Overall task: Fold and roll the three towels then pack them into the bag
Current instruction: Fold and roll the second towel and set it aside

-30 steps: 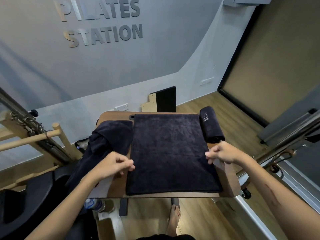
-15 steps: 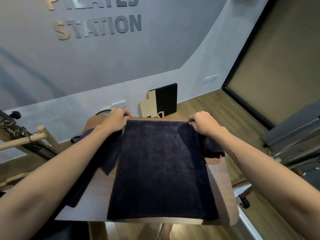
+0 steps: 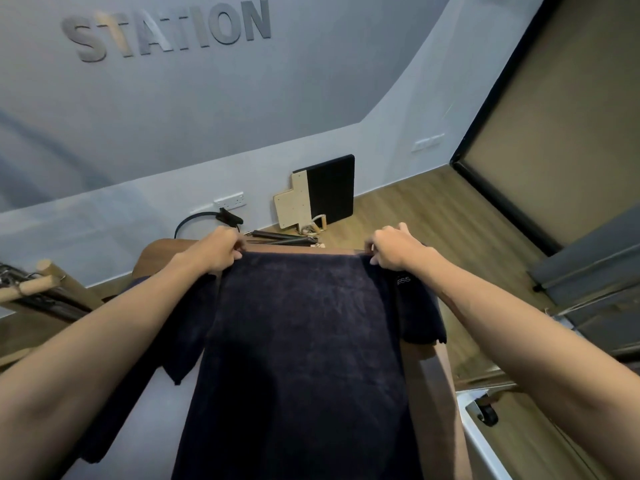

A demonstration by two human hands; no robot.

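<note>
From the head view, a flat dark navy terry towel [image 3: 304,358] lies spread lengthwise on the brown wooden table [image 3: 433,393]. The left hand [image 3: 216,252] pinches its far left corner and the right hand [image 3: 393,252] pinches its far right corner. A rolled dark towel with white lettering [image 3: 417,306] lies just right of it; a crumpled dark towel [image 3: 183,327] drapes off the table's left side.

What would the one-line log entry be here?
step: start roll | left hand, right hand: pinching far corners of flat towel | rolled towel: beside
</note>
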